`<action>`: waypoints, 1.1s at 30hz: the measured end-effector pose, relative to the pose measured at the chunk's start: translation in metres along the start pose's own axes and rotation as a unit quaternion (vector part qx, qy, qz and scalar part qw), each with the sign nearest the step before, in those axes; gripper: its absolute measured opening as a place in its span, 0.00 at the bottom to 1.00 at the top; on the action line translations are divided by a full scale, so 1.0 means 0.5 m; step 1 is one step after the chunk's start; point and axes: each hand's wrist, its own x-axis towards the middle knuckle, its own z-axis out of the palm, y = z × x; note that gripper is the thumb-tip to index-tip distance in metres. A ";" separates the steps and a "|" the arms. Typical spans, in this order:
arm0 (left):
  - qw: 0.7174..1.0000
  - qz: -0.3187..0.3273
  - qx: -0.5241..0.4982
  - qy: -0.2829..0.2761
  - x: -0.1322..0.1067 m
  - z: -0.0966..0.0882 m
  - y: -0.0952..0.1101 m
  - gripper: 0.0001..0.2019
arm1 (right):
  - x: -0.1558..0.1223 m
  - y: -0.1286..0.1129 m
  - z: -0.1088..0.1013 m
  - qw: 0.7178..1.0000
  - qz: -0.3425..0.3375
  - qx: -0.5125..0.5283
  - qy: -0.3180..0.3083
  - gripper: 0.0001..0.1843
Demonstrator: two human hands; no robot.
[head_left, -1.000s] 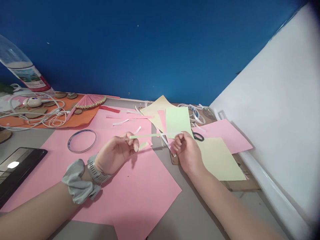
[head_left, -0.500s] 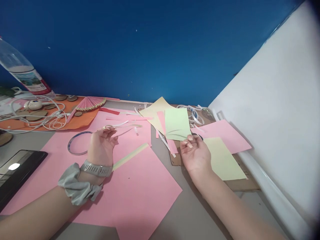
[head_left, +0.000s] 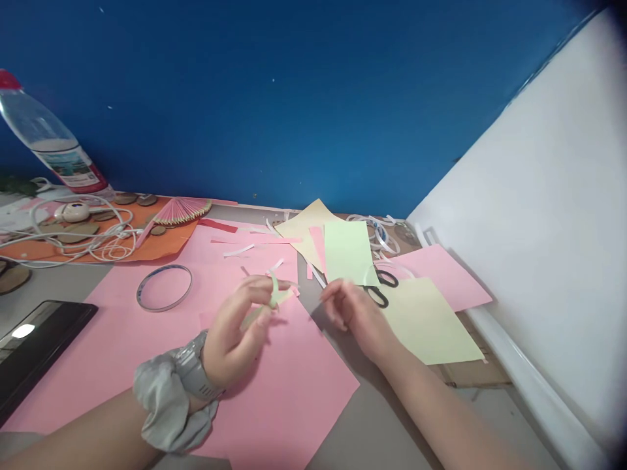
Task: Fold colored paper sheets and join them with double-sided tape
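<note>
Whereas the preceding view shows a slender strip trailing rightward from the left hand (head_left: 235,341), the pale green strip (head_left: 273,290) now appears as a short curve at that hand's fingertips, above the pink paper (head_left: 289,398). The left thumb and fingers pinch it, apparently unaided. The right hand (head_left: 361,320), slightly blurred, is nearer the left than before and well apart from the strip; its fingers are curled, and whether anything lies between them cannot be told. Its shift exposes both handles of the scissors (head_left: 384,303), just beside the light green sheet (head_left: 350,251). A yellowish strip (head_left: 285,297) lies partly hidden behind the left hand. In this inspector's judgement, the strip is being shaped, with control resting on the left hand.
</note>
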 end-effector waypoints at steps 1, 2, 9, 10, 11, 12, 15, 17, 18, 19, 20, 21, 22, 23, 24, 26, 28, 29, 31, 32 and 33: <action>0.999 0.033 0.030 -0.024 0.000 -0.001 0.003 0.07 | -0.007 -0.002 0.010 0.996 0.024 -0.016 -0.087 0.23; 0.995 0.063 0.060 -0.046 0.002 -0.002 0.005 0.07 | -0.013 -0.004 0.020 0.989 0.035 -0.022 -0.141 0.23; 0.971 0.112 0.125 -0.170 0.013 0.002 0.016 0.10 | -0.012 0.007 0.024 0.982 0.044 0.042 -0.178 0.27; 0.969 0.111 0.129 -0.181 0.013 0.004 0.017 0.09 | -0.010 0.008 0.019 0.983 0.053 0.057 -0.168 0.27; 0.966 0.111 0.132 -0.193 0.013 0.006 0.016 0.09 | -0.009 0.009 0.014 0.983 0.063 0.072 -0.159 0.27; 0.963 0.112 0.134 -0.206 0.013 0.007 0.016 0.08 | -0.008 0.008 0.011 0.982 0.074 0.084 -0.152 0.28; 0.956 0.111 0.135 -0.237 0.014 0.010 0.013 0.07 | -0.008 0.004 0.009 0.978 0.103 0.104 -0.150 0.29; 0.953 0.107 0.136 -0.249 0.015 0.010 0.013 0.07 | -0.008 0.002 0.011 0.977 0.110 0.111 -0.142 0.26; 0.952 0.103 0.138 -0.253 0.015 0.010 0.013 0.08 | -0.008 0.002 0.012 0.979 0.107 0.116 -0.129 0.23; 0.951 0.101 0.142 -0.257 0.015 0.010 0.014 0.08 | -0.008 0.002 0.012 0.981 0.101 0.122 -0.113 0.20; 0.949 0.098 0.147 -0.260 0.015 0.009 0.015 0.09 | -0.007 0.002 0.012 0.983 0.094 0.128 -0.096 0.16; 0.949 0.095 0.153 -0.259 0.016 0.010 0.016 0.09 | -0.006 0.002 0.012 0.984 0.087 0.133 -0.081 0.14; 0.950 0.094 0.157 -0.254 0.016 0.010 0.016 0.10 | -0.005 0.002 0.010 0.985 0.080 0.136 -0.069 0.12; 0.951 0.093 0.160 -0.246 0.016 0.011 0.015 0.10 | -0.003 0.002 0.008 0.986 0.075 0.139 -0.060 0.12; 0.954 0.090 0.163 -0.234 0.016 0.012 0.014 0.10 | -0.001 0.002 0.006 0.986 0.070 0.141 -0.052 0.12; 0.962 0.075 0.162 -0.207 0.016 0.014 0.011 0.11 | 0.004 0.001 0.002 0.988 0.057 0.142 -0.032 0.13; 0.967 0.061 0.148 -0.196 0.015 0.016 0.010 0.12 | 0.008 0.000 -0.001 0.989 0.042 0.138 -0.010 0.13; 0.969 0.059 0.139 -0.197 0.014 0.016 0.009 0.12 | 0.010 -0.001 -0.002 0.990 0.034 0.135 0.000 0.13; 0.969 0.065 0.122 -0.206 0.012 0.016 0.008 0.12 | 0.013 -0.005 -0.002 0.992 0.023 0.124 0.014 0.14; 0.970 0.064 0.117 -0.203 0.011 0.015 0.008 0.11 | 0.013 -0.009 -0.002 0.993 0.020 0.116 0.018 0.14; 0.972 0.056 0.115 -0.196 0.010 0.015 0.007 0.11 | 0.012 -0.015 -0.001 0.994 0.018 0.108 0.020 0.15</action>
